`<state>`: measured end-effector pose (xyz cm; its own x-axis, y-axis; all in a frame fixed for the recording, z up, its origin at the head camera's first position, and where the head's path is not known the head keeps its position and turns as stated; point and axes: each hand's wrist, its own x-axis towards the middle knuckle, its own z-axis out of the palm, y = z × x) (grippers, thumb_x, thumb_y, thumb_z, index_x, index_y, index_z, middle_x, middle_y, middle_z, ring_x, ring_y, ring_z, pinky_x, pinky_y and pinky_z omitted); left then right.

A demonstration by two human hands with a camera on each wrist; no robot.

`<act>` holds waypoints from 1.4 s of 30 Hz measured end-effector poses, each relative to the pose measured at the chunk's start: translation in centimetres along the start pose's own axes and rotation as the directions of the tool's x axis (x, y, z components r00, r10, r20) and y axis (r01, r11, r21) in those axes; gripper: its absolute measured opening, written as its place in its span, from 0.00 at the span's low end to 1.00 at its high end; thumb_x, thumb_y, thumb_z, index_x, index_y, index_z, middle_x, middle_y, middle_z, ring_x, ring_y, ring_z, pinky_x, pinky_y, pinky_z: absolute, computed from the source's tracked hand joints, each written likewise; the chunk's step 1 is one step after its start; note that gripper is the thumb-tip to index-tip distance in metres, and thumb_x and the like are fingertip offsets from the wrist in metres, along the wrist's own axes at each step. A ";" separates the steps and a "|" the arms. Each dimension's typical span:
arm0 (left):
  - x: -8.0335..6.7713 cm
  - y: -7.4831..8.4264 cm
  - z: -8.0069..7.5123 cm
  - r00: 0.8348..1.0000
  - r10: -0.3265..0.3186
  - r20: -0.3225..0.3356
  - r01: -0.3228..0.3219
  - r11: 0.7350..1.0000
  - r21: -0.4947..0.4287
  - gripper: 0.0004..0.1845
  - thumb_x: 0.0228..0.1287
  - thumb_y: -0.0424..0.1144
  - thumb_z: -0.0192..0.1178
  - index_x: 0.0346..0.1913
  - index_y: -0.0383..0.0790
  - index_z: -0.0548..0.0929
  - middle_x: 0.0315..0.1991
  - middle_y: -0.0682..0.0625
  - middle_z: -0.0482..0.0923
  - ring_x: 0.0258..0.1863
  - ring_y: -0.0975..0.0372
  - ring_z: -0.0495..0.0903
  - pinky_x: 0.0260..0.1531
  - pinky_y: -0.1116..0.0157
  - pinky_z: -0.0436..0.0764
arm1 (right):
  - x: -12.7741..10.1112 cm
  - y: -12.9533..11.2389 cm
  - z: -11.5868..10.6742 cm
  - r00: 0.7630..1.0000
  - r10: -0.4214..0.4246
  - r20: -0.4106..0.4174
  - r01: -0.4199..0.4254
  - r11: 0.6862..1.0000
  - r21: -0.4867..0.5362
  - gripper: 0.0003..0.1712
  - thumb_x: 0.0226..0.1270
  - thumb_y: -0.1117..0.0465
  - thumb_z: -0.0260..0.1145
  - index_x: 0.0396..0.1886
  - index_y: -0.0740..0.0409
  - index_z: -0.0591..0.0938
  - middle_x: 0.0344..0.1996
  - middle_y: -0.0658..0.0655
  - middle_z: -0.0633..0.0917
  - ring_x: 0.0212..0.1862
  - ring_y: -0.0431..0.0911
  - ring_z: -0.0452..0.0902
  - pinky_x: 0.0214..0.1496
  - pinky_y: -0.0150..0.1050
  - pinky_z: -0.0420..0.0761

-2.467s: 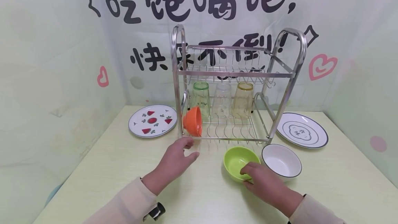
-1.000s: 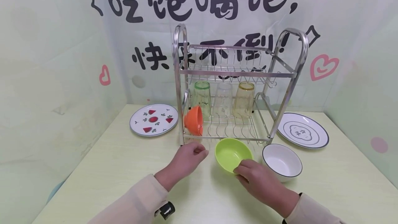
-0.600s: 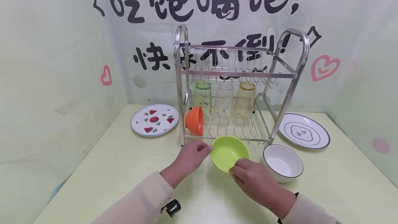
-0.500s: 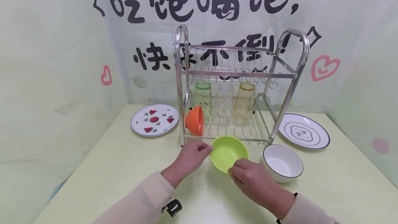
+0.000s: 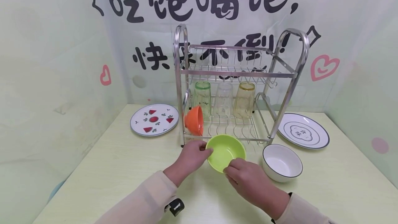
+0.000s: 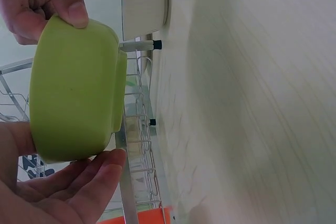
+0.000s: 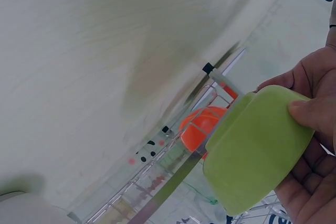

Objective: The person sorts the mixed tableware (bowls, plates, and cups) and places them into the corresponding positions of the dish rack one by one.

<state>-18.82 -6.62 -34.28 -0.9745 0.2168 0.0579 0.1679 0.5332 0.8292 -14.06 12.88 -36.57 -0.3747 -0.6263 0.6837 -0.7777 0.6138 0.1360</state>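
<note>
Both hands hold a lime-green bowl (image 5: 226, 153) in front of the rack, its inside facing the head camera. My left hand (image 5: 191, 158) grips its left rim; in the left wrist view those fingers (image 6: 100, 182) spread along the bowl's outer wall. With my right hand (image 5: 248, 182) I pinch the near rim, the thumb (image 7: 310, 113) on the outside in the right wrist view. A shadow falls on the table below the bowl. Behind it, an orange bowl (image 5: 194, 121) stands on its side at the left end of the lower tier of the metal dish rack (image 5: 236, 74).
Upside-down green (image 5: 202, 99), clear (image 5: 223, 100) and amber (image 5: 244, 100) glasses stand on the rack's lower tier. A white bowl (image 5: 282, 163) sits right of the hands. A watermelon-patterned plate (image 5: 161, 113) lies left of the rack, another white plate (image 5: 314, 136) right.
The lime-green bowl has come off the table and moved left and toward the rack in my right hand. My left hand has come in and taken its left rim.
</note>
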 end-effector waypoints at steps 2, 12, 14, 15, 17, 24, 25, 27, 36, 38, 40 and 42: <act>0.0 0.0 0.0 1.000 0.002 -0.006 -0.002 1.000 0.006 0.11 0.62 0.34 0.59 0.43 0.29 0.84 0.33 0.46 0.83 0.30 0.60 0.75 0.29 0.66 0.77 | 0.1 -0.1 0.1 1.000 0.000 -0.003 0.000 1.000 -0.007 0.13 0.39 0.68 0.78 0.25 0.53 0.84 0.23 0.46 0.77 0.24 0.39 0.71 0.23 0.27 0.73; 0.1 0.1 -0.2 0.998 -0.025 -0.064 0.026 0.999 0.025 0.09 0.58 0.30 0.57 0.38 0.30 0.85 0.27 0.48 0.80 0.26 0.61 0.73 0.24 0.68 0.74 | 0.7 -0.5 -0.1 0.997 0.044 0.060 -0.044 0.999 -0.011 0.13 0.42 0.68 0.77 0.27 0.53 0.83 0.25 0.46 0.79 0.26 0.39 0.73 0.25 0.27 0.75; 0.2 0.1 -0.2 0.997 -0.035 -0.070 0.037 0.999 0.020 0.09 0.58 0.31 0.58 0.37 0.30 0.85 0.27 0.48 0.80 0.25 0.61 0.72 0.24 0.68 0.73 | 0.8 -0.6 -0.1 0.996 0.053 0.070 -0.054 0.999 0.003 0.12 0.43 0.69 0.76 0.27 0.53 0.83 0.25 0.46 0.79 0.26 0.38 0.73 0.25 0.26 0.75; 0.2 0.2 -0.2 0.997 -0.039 -0.074 0.041 0.999 0.019 0.09 0.58 0.31 0.58 0.37 0.31 0.85 0.26 0.48 0.80 0.25 0.61 0.72 0.23 0.68 0.73 | 0.9 -0.6 -0.1 0.996 0.057 0.074 -0.058 0.998 0.010 0.12 0.43 0.69 0.76 0.27 0.53 0.83 0.24 0.46 0.79 0.26 0.38 0.72 0.25 0.26 0.75; 0.2 0.2 -0.2 0.996 -0.050 -0.079 0.051 0.999 0.016 0.08 0.59 0.32 0.58 0.36 0.31 0.86 0.25 0.49 0.80 0.24 0.61 0.72 0.22 0.69 0.73 | 1.0 -0.7 -0.1 0.994 0.067 0.086 -0.069 0.997 0.025 0.12 0.44 0.69 0.75 0.27 0.53 0.83 0.24 0.46 0.79 0.26 0.38 0.72 0.25 0.26 0.74; 0.2 0.4 -0.3 0.994 -0.075 -0.085 0.077 0.997 0.013 0.07 0.60 0.33 0.58 0.30 0.34 0.84 0.19 0.51 0.73 0.20 0.61 0.68 0.19 0.68 0.69 | 1.4 -1.2 0.2 0.985 0.116 0.126 -0.120 0.992 0.029 0.13 0.42 0.69 0.75 0.28 0.54 0.82 0.25 0.46 0.79 0.27 0.39 0.72 0.25 0.28 0.75; 0.2 0.4 -0.3 0.993 -0.077 -0.086 0.079 0.997 0.014 0.07 0.60 0.33 0.57 0.29 0.34 0.84 0.19 0.51 0.72 0.20 0.61 0.68 0.19 0.68 0.69 | 1.5 -1.3 0.2 0.984 0.121 0.128 -0.126 0.992 0.027 0.13 0.42 0.69 0.75 0.28 0.54 0.82 0.25 0.46 0.79 0.27 0.39 0.72 0.24 0.28 0.75; 0.1 0.4 -0.3 0.993 -0.074 -0.091 0.076 0.997 0.018 0.08 0.60 0.34 0.57 0.27 0.35 0.83 0.18 0.52 0.71 0.20 0.62 0.67 0.19 0.69 0.68 | 1.6 -1.5 0.3 0.981 0.134 0.139 -0.139 0.990 0.026 0.13 0.42 0.68 0.75 0.28 0.54 0.81 0.25 0.46 0.78 0.28 0.39 0.72 0.24 0.28 0.75; 0.1 0.4 -0.4 0.990 -0.088 -0.113 0.089 0.996 0.002 0.09 0.61 0.35 0.57 0.26 0.35 0.82 0.16 0.53 0.69 0.19 0.62 0.67 0.18 0.69 0.68 | 2.4 -2.1 0.5 0.952 0.216 0.219 -0.231 0.972 0.046 0.10 0.45 0.69 0.73 0.27 0.55 0.81 0.24 0.47 0.78 0.28 0.39 0.71 0.24 0.30 0.75; 0.0 0.5 -0.5 0.990 -0.092 -0.110 0.092 0.996 -0.003 0.09 0.62 0.35 0.56 0.26 0.35 0.82 0.16 0.52 0.68 0.19 0.62 0.67 0.18 0.69 0.67 | 2.6 -2.2 0.4 0.946 0.222 0.237 -0.241 0.969 0.054 0.10 0.46 0.70 0.73 0.27 0.55 0.81 0.24 0.47 0.79 0.28 0.40 0.71 0.24 0.30 0.75; 0.0 0.5 -0.6 0.990 -0.096 -0.107 0.095 0.995 -0.010 0.09 0.62 0.35 0.56 0.28 0.35 0.83 0.17 0.52 0.69 0.20 0.61 0.67 0.19 0.68 0.68 | 2.8 -2.2 0.3 0.940 0.228 0.254 -0.250 0.967 0.057 0.10 0.47 0.70 0.72 0.27 0.55 0.81 0.24 0.47 0.79 0.27 0.40 0.71 0.25 0.30 0.75; -0.1 0.7 -0.7 0.989 -0.100 -0.105 0.098 0.995 -0.018 0.09 0.63 0.35 0.56 0.32 0.34 0.84 0.19 0.51 0.72 0.21 0.61 0.68 0.20 0.68 0.69 | 2.9 -2.2 0.2 0.938 0.232 0.259 -0.255 0.965 0.058 0.09 0.48 0.70 0.73 0.27 0.55 0.81 0.24 0.48 0.79 0.27 0.40 0.72 0.25 0.31 0.76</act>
<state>-18.75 -6.83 -33.38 -0.9966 0.0756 0.0331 0.0687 0.5373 0.8406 -13.56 9.64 -35.09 -0.6626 -0.5689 0.4872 -0.6843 0.7242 -0.0851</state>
